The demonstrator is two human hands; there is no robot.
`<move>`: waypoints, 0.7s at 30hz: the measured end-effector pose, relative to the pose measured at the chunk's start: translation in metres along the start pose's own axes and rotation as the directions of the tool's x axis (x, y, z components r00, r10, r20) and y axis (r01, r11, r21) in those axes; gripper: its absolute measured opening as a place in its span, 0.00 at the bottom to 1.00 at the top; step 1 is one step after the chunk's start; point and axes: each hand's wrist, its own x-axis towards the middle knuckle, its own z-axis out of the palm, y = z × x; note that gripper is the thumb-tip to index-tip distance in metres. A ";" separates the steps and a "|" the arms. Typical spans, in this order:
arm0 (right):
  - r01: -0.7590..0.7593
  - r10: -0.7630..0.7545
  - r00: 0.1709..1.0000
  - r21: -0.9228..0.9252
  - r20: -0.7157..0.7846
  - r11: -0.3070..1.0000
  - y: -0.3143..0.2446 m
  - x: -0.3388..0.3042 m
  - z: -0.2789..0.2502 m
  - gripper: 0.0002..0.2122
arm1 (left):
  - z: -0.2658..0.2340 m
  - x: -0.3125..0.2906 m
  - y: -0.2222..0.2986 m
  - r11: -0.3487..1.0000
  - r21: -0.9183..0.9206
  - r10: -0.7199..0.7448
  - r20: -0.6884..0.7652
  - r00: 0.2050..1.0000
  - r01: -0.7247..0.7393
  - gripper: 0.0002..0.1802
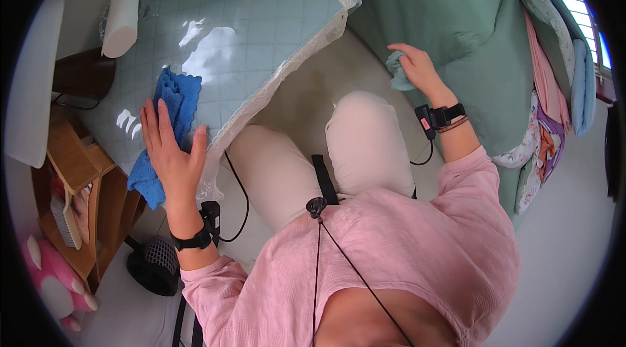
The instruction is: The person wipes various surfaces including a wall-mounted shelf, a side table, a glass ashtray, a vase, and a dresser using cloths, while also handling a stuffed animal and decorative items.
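Note:
My left hand (169,151) lies with its fingers stretched out on a crumpled blue cloth (177,96), near the left end of a table. The cloth sticks out above and below the hand and hangs over the table's near edge. A pale green quilted tablecloth (261,14) with lace trim and a shiny clear cover lies under it. Out to the right, my right hand (420,73) is closed round a small grey-green cloth (398,71), its index finger partly extended. Green bedding (456,41) is right behind that hand. Black straps with small boxes circle both wrists.
A white paper roll (122,21) stands by a dark brown container (85,74) on the left. Below them are a wooden shelf (78,158) with a brush (66,220), a pink plush toy (55,282) and a black mesh-like object (156,265). Folded fabrics (548,73) are piled at right.

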 end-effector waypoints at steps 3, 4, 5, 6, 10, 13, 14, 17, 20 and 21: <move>-0.145 0.163 0.969 -0.108 0.187 0.984 0.003 -0.015 -0.005 0.14 | 0.001 0.001 -0.001 0.999 -0.036 0.000 0.002 1.000 0.000 0.39; -0.150 0.196 0.958 -0.220 0.208 0.964 0.005 -0.021 -0.012 0.14 | 0.004 0.001 0.000 0.997 -0.072 0.007 -0.014 1.000 -0.008 0.39; -0.183 0.233 0.948 -0.230 0.216 0.956 0.010 -0.024 -0.015 0.14 | 0.005 -0.001 -0.001 0.995 -0.096 0.006 -0.022 1.000 -0.008 0.38; -0.170 0.235 0.942 -0.264 0.240 0.949 0.015 -0.023 -0.019 0.14 | 0.007 0.000 -0.001 0.993 -0.119 0.012 0.010 1.000 -0.011 0.38; -0.091 0.272 0.895 -0.451 0.355 0.888 0.024 -0.010 -0.011 0.16 | 0.005 0.002 0.000 1.000 -0.013 0.028 0.018 0.999 -0.028 0.37; 0.003 0.204 0.918 -0.522 0.339 0.853 0.049 -0.012 -0.005 0.16 | 0.007 0.003 0.002 0.999 0.014 0.038 0.013 0.999 -0.038 0.37; 0.008 0.200 0.915 -0.510 0.351 0.860 0.055 -0.009 -0.003 0.16 | 0.004 0.004 0.003 0.998 0.036 0.043 0.010 0.999 -0.043 0.37; -0.060 0.284 0.869 -0.482 0.405 0.874 0.070 -0.001 0.003 0.16 | 0.009 0.004 0.004 0.998 0.056 0.042 -0.004 0.999 -0.042 0.37; 0.027 0.186 0.887 -0.450 0.423 0.893 0.086 0.008 0.014 0.15 | 0.012 0.004 0.005 0.990 0.140 0.025 -0.021 0.999 -0.022 0.37; 0.042 0.201 0.861 -0.458 0.468 0.888 0.089 0.015 0.017 0.14 | 0.012 0.003 0.005 0.989 0.145 0.014 -0.014 1.000 -0.012 0.37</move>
